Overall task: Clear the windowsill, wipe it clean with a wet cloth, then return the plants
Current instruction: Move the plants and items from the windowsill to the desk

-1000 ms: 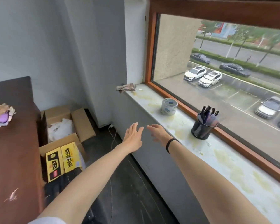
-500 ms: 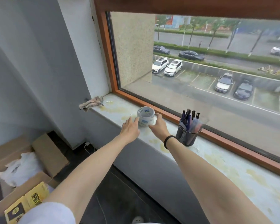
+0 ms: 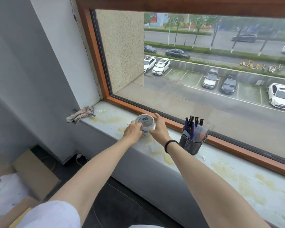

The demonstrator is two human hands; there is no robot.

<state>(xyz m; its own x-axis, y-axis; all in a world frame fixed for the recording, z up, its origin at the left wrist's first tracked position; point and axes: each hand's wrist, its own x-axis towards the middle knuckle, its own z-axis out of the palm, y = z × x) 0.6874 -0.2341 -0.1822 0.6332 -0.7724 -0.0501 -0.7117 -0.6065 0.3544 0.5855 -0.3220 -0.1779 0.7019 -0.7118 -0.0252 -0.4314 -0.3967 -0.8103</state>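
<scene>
A white round tub with a blue label [image 3: 146, 123] stands on the stained white windowsill [image 3: 234, 176]. My left hand [image 3: 133, 131] grips its left side with curled fingers. My right hand [image 3: 159, 129] cups its right side, fingers reaching round the far rim. A crumpled striped cloth [image 3: 81, 114] lies at the sill's left end, hanging over the edge. To the right of my right wrist stands a black mesh pen holder [image 3: 192, 142] full of pens. No plants are in view.
The orange-brown window frame [image 3: 220, 142] runs along the sill's far edge. Below on the left, open cardboard boxes [image 3: 34, 175] with white plastic sit on the dark floor. A white cable and plug [image 3: 79, 157] lie by the wall.
Both hands moved from open in the air above the floor to the tub and closed round it. The view came closer to the sill and turned towards the window.
</scene>
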